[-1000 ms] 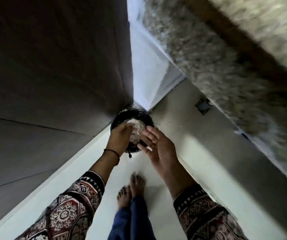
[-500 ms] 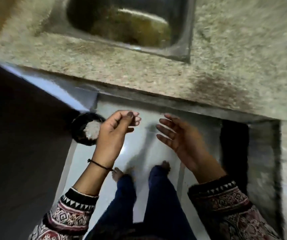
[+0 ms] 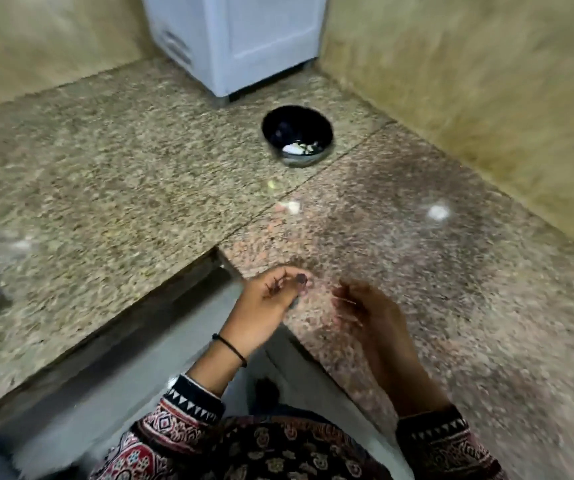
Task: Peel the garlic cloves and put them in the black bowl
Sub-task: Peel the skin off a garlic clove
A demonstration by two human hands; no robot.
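black bowl (image 3: 280, 123) far off; blurred left fingers (image 3: 280, 274), hold unclear; right fingers (image 3: 350, 300) slack

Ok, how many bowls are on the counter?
1. The black bowl sits toward the back of the stone counter, just in front of the white appliance, with pale pieces inside. The frame is blurred, so another could lie out of view.
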